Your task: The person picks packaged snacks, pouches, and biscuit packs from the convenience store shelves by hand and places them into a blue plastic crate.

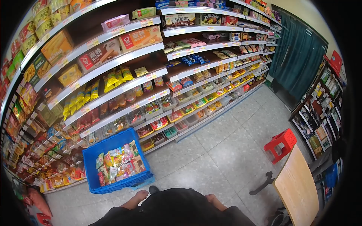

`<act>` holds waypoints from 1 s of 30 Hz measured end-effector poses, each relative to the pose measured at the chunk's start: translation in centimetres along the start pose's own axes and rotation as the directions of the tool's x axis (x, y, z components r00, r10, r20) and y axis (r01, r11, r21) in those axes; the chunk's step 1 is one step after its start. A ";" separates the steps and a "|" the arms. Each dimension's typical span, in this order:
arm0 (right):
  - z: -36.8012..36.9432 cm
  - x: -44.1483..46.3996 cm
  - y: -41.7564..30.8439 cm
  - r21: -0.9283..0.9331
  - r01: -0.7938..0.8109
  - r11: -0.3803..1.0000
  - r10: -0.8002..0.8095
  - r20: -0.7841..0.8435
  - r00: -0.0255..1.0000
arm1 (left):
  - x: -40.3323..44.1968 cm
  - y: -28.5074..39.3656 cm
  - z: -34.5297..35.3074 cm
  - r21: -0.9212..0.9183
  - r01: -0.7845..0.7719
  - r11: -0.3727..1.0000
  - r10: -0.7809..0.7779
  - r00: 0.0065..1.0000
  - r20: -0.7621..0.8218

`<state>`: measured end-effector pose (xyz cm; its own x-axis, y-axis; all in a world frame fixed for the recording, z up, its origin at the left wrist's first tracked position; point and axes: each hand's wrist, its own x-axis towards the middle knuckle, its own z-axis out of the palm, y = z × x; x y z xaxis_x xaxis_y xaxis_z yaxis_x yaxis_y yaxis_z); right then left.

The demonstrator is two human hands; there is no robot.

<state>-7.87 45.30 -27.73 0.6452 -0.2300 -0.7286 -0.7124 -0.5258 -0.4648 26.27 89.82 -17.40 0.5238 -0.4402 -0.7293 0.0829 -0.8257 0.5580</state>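
Low in the view, my left hand (141,194) hangs beside my dark-clothed body, just right of the blue crate's lower corner. My right hand (211,197) hangs on the other side, above the tiled floor. Both hands are small and partly hidden, so their fingers cannot be made out; no held item shows. A blue plastic crate (89,177) stands on the floor at the foot of the shelves, with many small snack packets (117,165) inside. Neither hand touches the crate.
Long shelves (203,48) of packaged snacks curve across the left and centre. On the right stand a red stool (279,145), a light wooden table (298,184) and another rack (320,109). Dark green curtains (298,52) hang at the back. Grey tiled floor (211,150) lies ahead.
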 end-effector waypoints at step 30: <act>-1.8 1.8 4.1 0.563 -0.204 0.800 0.306 -0.091 0.948 | -1.7 3.9 2.8 0.120 -0.055 0.991 0.065 0.995 -0.074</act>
<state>-9.16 41.28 -30.02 0.4187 -0.4533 -0.7869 -0.8576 0.0875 -0.5068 23.33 86.39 -15.08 0.5893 -0.4653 -0.6604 -0.0490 -0.8365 0.5457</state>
